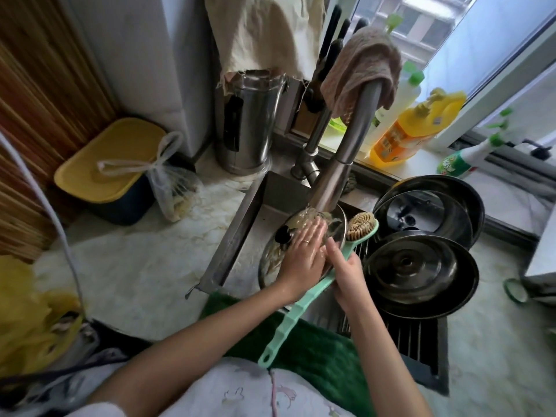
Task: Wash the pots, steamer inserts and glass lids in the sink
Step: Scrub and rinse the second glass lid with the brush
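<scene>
Rinsing looks like the step in hand: a glass lid (288, 245) sits tilted in the sink (240, 218) under the tap (340, 164). The left hand (304, 254) lies flat and open on the lid, while the right hand (346, 272) grips the brush (304, 299) just beside it. Next, probably, the lid joins the pots (421, 272) on the rack.
</scene>
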Action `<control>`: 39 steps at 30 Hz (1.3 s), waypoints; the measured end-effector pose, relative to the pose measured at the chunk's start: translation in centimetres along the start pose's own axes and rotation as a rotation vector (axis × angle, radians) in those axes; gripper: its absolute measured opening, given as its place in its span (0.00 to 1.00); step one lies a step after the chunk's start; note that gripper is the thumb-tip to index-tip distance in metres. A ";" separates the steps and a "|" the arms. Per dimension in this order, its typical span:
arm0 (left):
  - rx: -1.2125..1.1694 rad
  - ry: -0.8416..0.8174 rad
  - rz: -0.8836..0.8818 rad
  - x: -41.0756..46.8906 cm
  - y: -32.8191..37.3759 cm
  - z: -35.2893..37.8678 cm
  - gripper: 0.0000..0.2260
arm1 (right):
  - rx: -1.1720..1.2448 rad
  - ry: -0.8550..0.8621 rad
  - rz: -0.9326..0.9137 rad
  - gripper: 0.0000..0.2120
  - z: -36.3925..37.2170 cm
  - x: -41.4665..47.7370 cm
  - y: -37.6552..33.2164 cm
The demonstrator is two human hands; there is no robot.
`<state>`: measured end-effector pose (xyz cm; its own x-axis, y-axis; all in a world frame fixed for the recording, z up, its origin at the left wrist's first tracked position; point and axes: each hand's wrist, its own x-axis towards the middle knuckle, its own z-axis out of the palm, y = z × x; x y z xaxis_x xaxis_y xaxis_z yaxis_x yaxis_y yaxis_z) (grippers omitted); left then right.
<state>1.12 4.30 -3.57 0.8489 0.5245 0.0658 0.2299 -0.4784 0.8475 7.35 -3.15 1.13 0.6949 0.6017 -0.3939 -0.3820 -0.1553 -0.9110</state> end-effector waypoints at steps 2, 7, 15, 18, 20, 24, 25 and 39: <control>-0.053 -0.025 -0.076 1.9 0.0 -0.3 0.26 | -0.007 -0.010 -0.007 0.14 -0.2 -0.1 0.0; 0.161 -0.132 0.001 5.9 1.1 -1.6 0.20 | 0.108 -0.058 0.015 0.18 -0.1 -0.5 -0.6; 0.046 -0.198 0.116 -3.8 -3.8 -2.3 0.23 | 0.391 0.050 0.023 0.24 -3.6 -0.6 -0.7; 0.010 -0.104 -0.081 -1.6 -3.7 -2.2 0.22 | 0.391 0.055 0.037 0.22 -5.1 -1.2 -1.0; -0.031 -0.068 -0.177 1.6 -3.5 -2.7 0.22 | 0.356 0.006 0.039 0.20 -5.9 -1.7 -1.8; -0.146 -0.237 -0.288 7.5 -3.4 -3.1 0.18 | 0.263 -0.107 0.110 0.18 -6.9 -2.4 -2.9; -0.140 -0.260 -0.273 7.7 -3.5 -2.8 0.19 | 0.256 -0.117 0.123 0.18 -7.0 -2.4 -3.0; -0.255 -0.337 -0.050 6.1 -5.7 -3.2 0.19 | 0.300 -0.097 0.150 0.18 -5.5 -2.3 -2.6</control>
<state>3.44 12.47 -6.30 0.9575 0.2628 -0.1190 0.1860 -0.2468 0.9511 10.08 -8.51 3.72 0.5614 0.6636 -0.4943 -0.6475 -0.0196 -0.7618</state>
